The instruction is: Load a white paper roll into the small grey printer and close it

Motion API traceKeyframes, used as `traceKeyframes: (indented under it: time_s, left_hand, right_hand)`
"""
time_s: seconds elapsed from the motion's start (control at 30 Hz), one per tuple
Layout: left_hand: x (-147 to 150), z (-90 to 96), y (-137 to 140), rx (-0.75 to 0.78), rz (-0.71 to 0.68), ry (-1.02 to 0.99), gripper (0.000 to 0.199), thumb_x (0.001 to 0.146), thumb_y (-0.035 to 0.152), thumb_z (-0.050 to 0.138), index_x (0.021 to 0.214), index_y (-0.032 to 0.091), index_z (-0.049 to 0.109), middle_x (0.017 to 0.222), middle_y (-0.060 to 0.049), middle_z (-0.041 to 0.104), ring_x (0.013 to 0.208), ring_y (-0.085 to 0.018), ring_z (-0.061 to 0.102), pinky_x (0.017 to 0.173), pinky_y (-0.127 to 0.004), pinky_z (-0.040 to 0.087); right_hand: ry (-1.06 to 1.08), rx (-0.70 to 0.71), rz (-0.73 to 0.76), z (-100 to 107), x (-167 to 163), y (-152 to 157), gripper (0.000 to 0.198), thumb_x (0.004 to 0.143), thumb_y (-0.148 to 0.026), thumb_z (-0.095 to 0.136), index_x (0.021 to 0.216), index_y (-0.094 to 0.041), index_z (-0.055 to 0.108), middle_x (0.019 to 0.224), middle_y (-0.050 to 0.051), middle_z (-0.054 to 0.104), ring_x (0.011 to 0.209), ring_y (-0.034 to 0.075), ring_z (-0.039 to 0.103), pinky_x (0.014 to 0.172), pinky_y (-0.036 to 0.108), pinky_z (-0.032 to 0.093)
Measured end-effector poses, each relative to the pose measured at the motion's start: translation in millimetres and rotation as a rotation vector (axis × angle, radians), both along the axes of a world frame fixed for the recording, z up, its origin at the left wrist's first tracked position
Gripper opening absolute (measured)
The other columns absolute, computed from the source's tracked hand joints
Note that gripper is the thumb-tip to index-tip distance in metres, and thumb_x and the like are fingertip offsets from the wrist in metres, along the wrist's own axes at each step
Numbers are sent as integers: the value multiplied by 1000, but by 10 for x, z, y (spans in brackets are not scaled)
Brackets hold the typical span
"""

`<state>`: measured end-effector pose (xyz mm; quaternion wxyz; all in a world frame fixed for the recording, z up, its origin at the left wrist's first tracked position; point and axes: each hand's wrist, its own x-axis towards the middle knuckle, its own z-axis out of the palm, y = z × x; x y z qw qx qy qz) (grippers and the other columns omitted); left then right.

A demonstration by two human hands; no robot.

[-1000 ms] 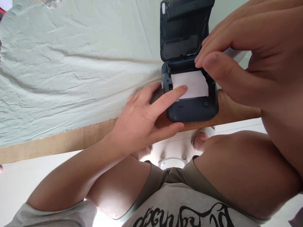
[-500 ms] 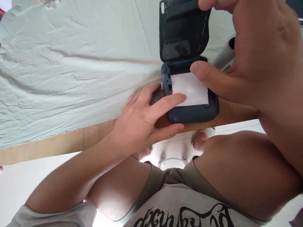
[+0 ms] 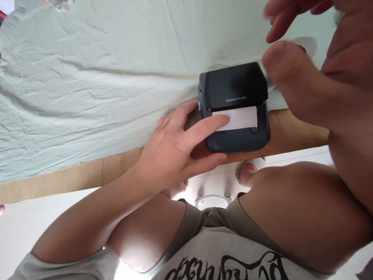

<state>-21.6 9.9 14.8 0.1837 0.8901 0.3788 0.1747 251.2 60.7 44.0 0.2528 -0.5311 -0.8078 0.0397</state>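
A dark label printer (image 3: pixel 239 142) stands at the table's front edge, its black lid (image 3: pixel 233 83) folded down. White label paper (image 3: pixel 243 118) sticks out from under the lid across the printer's front. My left hand (image 3: pixel 175 144) grips the printer at its left side, with the index finger laid on the paper and the thumb by the front edge; its other fingertips are hidden beside the casing. To the upper right of the printer, my right hand (image 3: pixel 314 77) is in the air, slightly blurred, its fingers apart and holding nothing.
A pale green wrinkled cloth (image 3: pixel 110 85) covers the table, leaving a bare wooden edge (image 3: pixel 96 171) in front. Partly behind my right hand is a white roundish object (image 3: pixel 307 43). Something clear and shiny (image 3: pixel 61 4) lies at the top left. My legs are below the edge.
The printer's lid, raised before, has swung down over the paper. My right hand has moved off the lid to the right. My left hand has stayed in place.
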Motion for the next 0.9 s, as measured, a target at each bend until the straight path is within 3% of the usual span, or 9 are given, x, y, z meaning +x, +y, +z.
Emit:
traceKeyframes:
  time_s: [0.13, 0.27, 0.4, 0.53, 0.73, 0.8, 0.9]
  left_hand:
    - [20, -4, -9, -20, 28, 42, 57, 103, 58, 61, 154, 33, 57, 159, -16, 51, 148, -36, 55, 121, -57, 49]
    - [43, -37, -10, 48, 37, -14, 75, 103, 57, 62, 165, 20, 43, 152, -21, 57, 143, -37, 59, 117, -54, 51]
    - [41, -48, -14, 48, 39, 42, 88, 101, 64, 60, 171, 19, 31, 155, -20, 57, 142, -38, 59, 117, -51, 50]
    - [35, -53, -34, 67, 42, 71, 86, 101, 68, 56, 169, 19, 35, 155, -20, 57, 141, -38, 60, 116, -50, 50]
    - [82, -45, -30, 2, 88, 47, 86, 99, 60, 61, 169, 22, 28, 161, -18, 56, 144, -37, 59, 117, -53, 50]
    - [100, -35, -28, -44, 127, 38, 93, 96, 57, 61, 171, 17, 21, 164, -20, 52, 148, -37, 56, 120, -55, 48]
    - [104, -31, -23, -65, 150, 61, 103, 95, 61, 60, 172, 8, 16, 166, -25, 50, 153, -40, 52, 122, -57, 47]
  right_hand:
    - [-97, -112, 38, 50, -98, -45, 66, 95, -72, 31, 124, -25, 68, 126, 2, 64, 127, 19, 57, 117, 47, 41]
    - [-91, -200, 22, 49, -129, -2, 64, 95, -75, 34, 126, -29, 65, 133, 2, 60, 137, 21, 55, 125, 56, 38]
    - [-131, -273, 71, 61, -100, 15, 49, 95, -58, 43, 134, -32, 59, 131, 5, 58, 144, 24, 49, 128, 62, 34]
    - [-165, -280, 97, 52, -91, -54, 47, 98, -52, 40, 142, -41, 51, 136, 4, 54, 150, 23, 44, 134, 66, 25]
    - [-125, -319, 5, -36, -164, -106, 53, 100, -57, 34, 145, -37, 53, 149, 5, 50, 164, 32, 28, 136, 75, 11]
    - [-111, -272, -25, -50, -162, -129, 56, 98, -59, 34, 146, -37, 54, 150, 4, 50, 165, 33, 28, 136, 74, 12]
    - [-91, -184, -26, -44, -110, -168, 61, 94, -61, 35, 145, -36, 58, 146, 4, 53, 160, 29, 39, 136, 67, 24]
